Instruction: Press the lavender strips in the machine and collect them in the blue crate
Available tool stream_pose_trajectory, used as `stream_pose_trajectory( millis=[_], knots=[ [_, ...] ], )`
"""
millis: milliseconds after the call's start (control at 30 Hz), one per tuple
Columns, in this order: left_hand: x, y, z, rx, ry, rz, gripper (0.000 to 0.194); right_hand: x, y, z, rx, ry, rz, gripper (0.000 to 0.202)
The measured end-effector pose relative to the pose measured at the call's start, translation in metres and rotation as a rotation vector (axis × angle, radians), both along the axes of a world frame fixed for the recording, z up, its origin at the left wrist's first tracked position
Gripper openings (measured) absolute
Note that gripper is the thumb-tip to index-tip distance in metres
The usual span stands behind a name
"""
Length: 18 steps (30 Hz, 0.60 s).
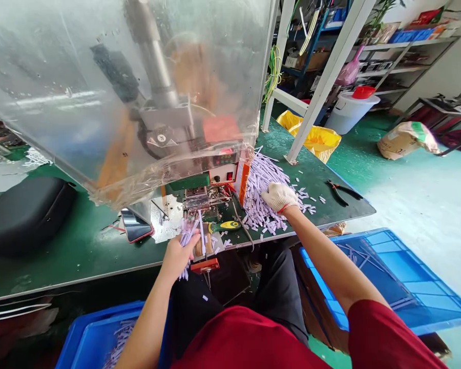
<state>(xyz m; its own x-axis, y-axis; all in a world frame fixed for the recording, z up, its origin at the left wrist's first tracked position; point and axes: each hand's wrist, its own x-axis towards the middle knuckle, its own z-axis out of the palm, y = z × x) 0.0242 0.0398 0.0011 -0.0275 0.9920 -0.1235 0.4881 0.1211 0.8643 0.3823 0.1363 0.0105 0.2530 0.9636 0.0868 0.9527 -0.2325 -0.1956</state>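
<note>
Lilac strips (pixel 189 231) bundled in your left hand (pixel 177 256)
The hand is closed around them; your gloved right hand (pixel 280 197) rests on the strip pile (pixel 259 177), its grip not discernible. Pliers (pixel 343 192) lie on the tabletop (pixel 100 261) to its right.

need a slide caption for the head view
Left hand holding lilac strips, gloved right hand at a lilac pile on a green bench.
</note>
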Motion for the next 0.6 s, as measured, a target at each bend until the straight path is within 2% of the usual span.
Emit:
stream_pose_trajectory(
  millis=[100, 200, 333, 400, 500, 600],
  knots=[
    [0.012, 0.004, 0.002, 0.002, 0.084, 0.003, 0.035, 0.001, 0.011, 0.001, -0.025, 0.0, 0.008, 0.034],
    [0.011, 0.006, 0.004, 0.027, 0.064, 0.004, 0.037, 0.007, 0.011, 0.005, 0.01, 0.11, -0.006, 0.033],
    [-0.005, 0.004, 0.004, 0.019, -0.064, -0.068, 0.036, 0.02, -0.002, 0.007, 0.12, 0.583, -0.05, 0.031],
    [-0.018, 0.0, 0.003, 0.017, -0.118, -0.077, 0.037, 0.022, -0.014, 0.008, 0.194, 0.866, -0.028, 0.035],
    [-0.036, -0.012, 0.001, 0.032, -0.192, 0.005, 0.032, 0.01, -0.043, 0.012, 0.25, 1.167, 0.074, 0.033],
    [-0.051, -0.026, 0.003, 0.056, -0.277, 0.086, 0.034, -0.023, -0.079, 0.018, 0.138, 1.355, 0.16, 0.037]
  ],
)
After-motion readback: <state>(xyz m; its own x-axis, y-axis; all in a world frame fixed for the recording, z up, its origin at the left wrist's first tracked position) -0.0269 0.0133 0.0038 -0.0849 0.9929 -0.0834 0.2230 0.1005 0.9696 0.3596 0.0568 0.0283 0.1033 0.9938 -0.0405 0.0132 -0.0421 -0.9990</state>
